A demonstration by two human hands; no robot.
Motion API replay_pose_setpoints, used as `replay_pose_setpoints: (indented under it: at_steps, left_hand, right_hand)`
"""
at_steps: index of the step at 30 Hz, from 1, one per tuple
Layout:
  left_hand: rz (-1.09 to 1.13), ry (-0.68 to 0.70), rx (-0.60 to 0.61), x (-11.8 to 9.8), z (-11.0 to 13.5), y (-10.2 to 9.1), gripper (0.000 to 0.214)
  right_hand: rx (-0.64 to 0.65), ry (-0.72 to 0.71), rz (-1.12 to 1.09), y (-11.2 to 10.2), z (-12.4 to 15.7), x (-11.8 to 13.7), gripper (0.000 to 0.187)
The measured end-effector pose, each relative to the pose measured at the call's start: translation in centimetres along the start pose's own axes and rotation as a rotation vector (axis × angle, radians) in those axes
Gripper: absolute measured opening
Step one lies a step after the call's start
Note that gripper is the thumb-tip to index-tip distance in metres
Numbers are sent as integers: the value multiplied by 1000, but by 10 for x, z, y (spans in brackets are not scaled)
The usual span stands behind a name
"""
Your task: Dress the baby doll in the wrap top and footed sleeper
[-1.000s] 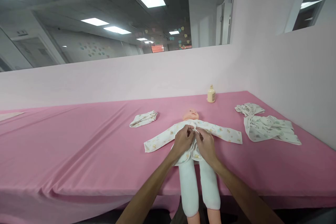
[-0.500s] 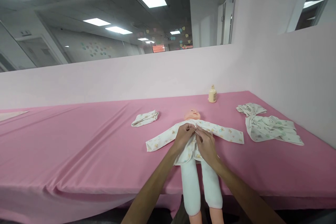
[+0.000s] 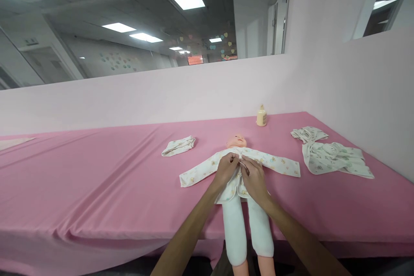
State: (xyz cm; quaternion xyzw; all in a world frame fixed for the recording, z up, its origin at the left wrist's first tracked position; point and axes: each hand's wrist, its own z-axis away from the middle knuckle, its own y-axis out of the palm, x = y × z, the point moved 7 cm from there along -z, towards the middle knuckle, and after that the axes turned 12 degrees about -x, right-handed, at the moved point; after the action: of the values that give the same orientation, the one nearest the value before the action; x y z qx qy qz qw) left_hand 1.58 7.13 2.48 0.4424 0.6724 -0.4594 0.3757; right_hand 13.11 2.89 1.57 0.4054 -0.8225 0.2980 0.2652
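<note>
Hands [image 3: 225,170] [image 3: 255,179] — slight shift (at shirt [image 3: 230,189])

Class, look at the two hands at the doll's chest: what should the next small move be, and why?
Probably to ease the thin white tie snug across the printed top. The left hand and right hand pinch close together at it, and below them the top's front edges part. I cannot tell whether a knot has formed.
</note>
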Motion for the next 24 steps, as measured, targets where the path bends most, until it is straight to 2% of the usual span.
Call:
replay_pose_setpoints:
  at_steps: [4,8,13,18,24]
  left_hand:
    - [-80,7,-25,-4,7,-6,18]
    - [-330,123,-38,-14,17,-5,15]
    - [-587,254,-80,-22,18,3,18]
    - [-779,202,-15,-16,7,8,15]
    - [-852,246,73,-20,9,7,23]
  right_hand:
    - [-64,134,-5,-8,-3,-9,31]
    - [-96,282,-76,-11,-4,-19,30]
    - [-112,316,-128,-9,-4,-24,30]
    - [-110,307,-115,-9,-5,-24,29]
    - [-100,305,-126,-9,-6,-23,28]
